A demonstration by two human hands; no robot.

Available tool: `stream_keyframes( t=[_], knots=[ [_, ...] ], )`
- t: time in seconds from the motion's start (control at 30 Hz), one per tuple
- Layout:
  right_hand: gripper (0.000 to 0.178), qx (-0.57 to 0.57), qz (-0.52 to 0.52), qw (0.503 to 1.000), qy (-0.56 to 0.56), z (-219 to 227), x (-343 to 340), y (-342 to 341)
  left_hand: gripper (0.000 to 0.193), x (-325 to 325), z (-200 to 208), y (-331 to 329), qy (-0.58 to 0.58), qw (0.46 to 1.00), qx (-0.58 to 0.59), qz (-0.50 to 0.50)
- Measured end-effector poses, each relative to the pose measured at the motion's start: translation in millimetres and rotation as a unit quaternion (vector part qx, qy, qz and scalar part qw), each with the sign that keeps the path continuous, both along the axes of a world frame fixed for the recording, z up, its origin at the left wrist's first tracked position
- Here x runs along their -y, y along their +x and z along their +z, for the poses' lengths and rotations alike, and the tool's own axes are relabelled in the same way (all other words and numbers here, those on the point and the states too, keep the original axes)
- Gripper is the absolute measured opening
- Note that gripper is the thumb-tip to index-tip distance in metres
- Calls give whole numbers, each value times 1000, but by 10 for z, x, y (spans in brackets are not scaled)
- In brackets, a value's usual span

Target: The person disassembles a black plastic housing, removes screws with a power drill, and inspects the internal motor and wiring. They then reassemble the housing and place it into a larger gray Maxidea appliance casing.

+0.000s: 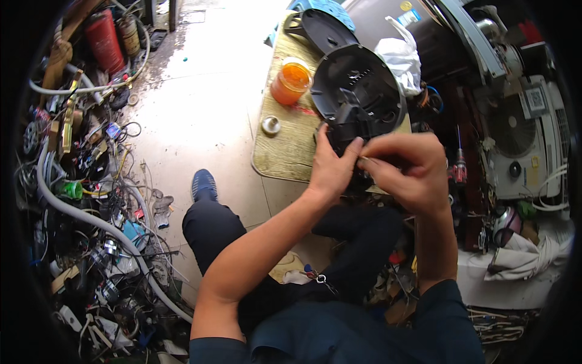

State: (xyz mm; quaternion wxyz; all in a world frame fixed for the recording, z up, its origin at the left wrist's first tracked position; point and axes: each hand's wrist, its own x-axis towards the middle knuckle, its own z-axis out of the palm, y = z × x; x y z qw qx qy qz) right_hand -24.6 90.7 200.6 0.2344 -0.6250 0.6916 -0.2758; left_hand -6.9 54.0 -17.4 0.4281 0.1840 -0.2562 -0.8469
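Gripping the narrow near end of a black, round, bowl-shaped plastic housing point(381, 97), the left hand point(331, 170) sits nearer it than the right hand point(409, 170), pinched closed just right of that end, on what I cannot tell. The housing's long axis runs away from both over the yellowish wood-grained tabletop point(276, 151), a clear jar of orange contents point(290, 85) standing to its left.

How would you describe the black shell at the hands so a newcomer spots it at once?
Find the yellowish wood-patterned table in front of the person. To the right of its orange jar, the left hand grips the near edge of a large, round black shell. Unlike the flatter black piece behind it, this one is deep and open, with inner parts showing.
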Motion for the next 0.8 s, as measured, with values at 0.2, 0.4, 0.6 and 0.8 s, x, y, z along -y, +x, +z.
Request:
stream_keyframes(
  t=[0.2, 0.4, 0.6, 0.8],
  knots=[
    [10, 95, -145, 984, -48, -482, -911, -246, 73, 77, 197, 102, 45, 999, -2, -18],
    [9, 6, -170, 981, -92, -1158, -1056, -196, 67, 82, 222, 131, 50, 998, -19, -26],
    [10, 33, -180, 979, -88, -1409, -1063, -241, 66, 73, 232, 151, 49, 998, -17, -28],
    [11, 33, -179, 979, -88, -1426, -1033, -186, 67, 69, 224, 142, 49, 998, -21, -21]
  ],
)
